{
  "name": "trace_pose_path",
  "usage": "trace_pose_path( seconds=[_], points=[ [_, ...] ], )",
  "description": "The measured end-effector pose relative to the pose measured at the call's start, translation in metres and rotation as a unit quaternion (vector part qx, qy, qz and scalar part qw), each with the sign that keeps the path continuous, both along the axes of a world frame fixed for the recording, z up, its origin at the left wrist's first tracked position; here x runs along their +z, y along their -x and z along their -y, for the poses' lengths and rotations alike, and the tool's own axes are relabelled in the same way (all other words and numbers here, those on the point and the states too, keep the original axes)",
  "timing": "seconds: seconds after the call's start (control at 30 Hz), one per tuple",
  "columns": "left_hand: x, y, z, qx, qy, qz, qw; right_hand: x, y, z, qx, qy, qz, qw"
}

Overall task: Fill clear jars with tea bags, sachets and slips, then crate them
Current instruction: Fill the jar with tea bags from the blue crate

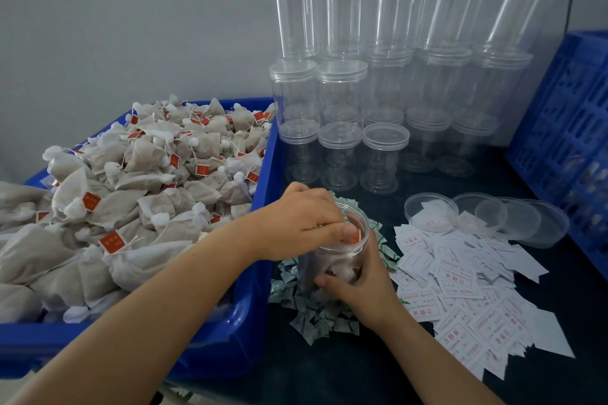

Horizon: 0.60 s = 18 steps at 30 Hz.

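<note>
Head view: the open jar (342, 253) stands on the dark table (362, 365), on a heap of green-and-white sachets (316, 316), just right of the blue bin (260, 293) heaped with tea bags (138, 194). The right hand (365, 286) wraps its side, fingers curled round it. The left hand (302, 220) is at the jar mouth, fingertips inside; whether they pinch anything cannot be told. Slips (467, 279) lie to the right, loose lids (493, 217) beyond. Stacked lidded jars (388, 76) stand behind, beside a blue crate (566, 128).
</note>
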<state>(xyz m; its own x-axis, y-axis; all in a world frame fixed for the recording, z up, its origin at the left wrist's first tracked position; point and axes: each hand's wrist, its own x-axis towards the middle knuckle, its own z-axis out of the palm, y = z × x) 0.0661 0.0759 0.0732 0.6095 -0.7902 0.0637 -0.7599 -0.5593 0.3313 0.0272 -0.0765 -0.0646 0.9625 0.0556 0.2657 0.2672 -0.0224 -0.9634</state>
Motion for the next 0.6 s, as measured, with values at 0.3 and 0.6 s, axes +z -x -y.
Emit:
trace_pose_path(
  seconds=[0.3,0.6],
  points=[
    [-0.003,0.001,-0.001,-0.007,0.037,-0.059,0.998,0.001,0.001,-0.001,0.001,-0.018,0.003,1.0],
    [0.002,-0.02,-0.004,0.208,0.293,0.032,0.933,-0.003,0.004,0.0,-0.04,0.015,0.035,0.998]
  ],
)
